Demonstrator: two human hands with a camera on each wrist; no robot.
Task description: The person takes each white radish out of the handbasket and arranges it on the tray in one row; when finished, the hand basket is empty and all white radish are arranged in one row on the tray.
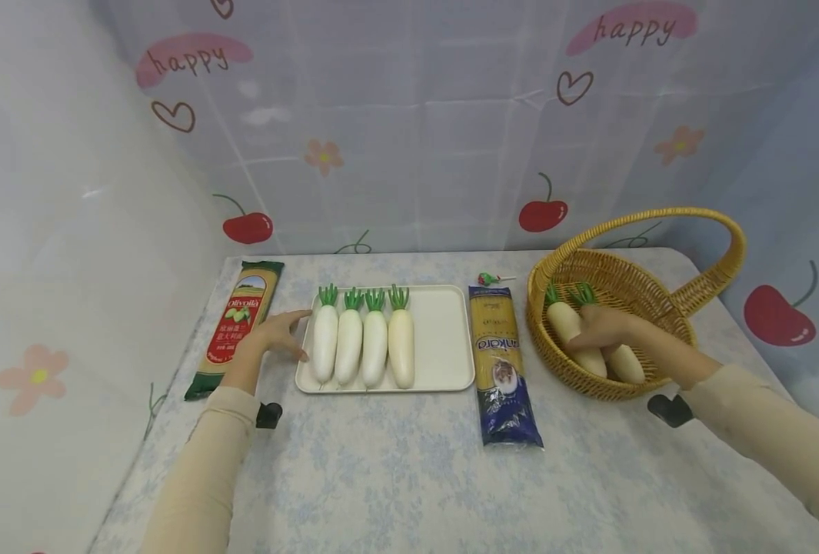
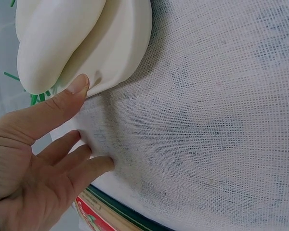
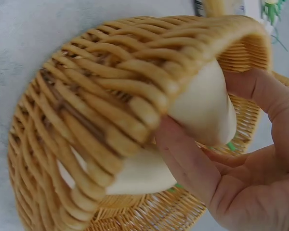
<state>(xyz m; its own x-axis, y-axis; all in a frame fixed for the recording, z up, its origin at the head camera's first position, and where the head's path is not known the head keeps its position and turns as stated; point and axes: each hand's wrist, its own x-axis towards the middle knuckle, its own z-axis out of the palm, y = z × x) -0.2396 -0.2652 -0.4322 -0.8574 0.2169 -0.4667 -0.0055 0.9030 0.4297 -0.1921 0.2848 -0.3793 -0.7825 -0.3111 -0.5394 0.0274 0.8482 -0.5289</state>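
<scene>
My right hand [image 1: 603,327] reaches into the wicker basket [image 1: 682,327]. Its thumb and fingers grip a white radish [image 3: 200,106], one of two lying there; the other radish [image 1: 627,365] is partly hidden under the hand. On the left, my left hand [image 1: 277,335] rests beside the cream tray [image 1: 444,338]. Its thumb [image 2: 74,91] is right at the tray's rim, while the other fingers [image 2: 96,168] are loosely bent over the cloth and hold nothing. Several white radishes [image 1: 374,350] with green tops lie side by side in the left part of the tray.
A red and green pasta packet [image 1: 232,327] lies left of the tray, near my left forearm. Between tray and basket lies a blue and yellow pasta packet [image 1: 502,362]. A small lollipop [image 1: 488,278] is behind it. The basket's tall handle [image 1: 658,211] arches over its opening.
</scene>
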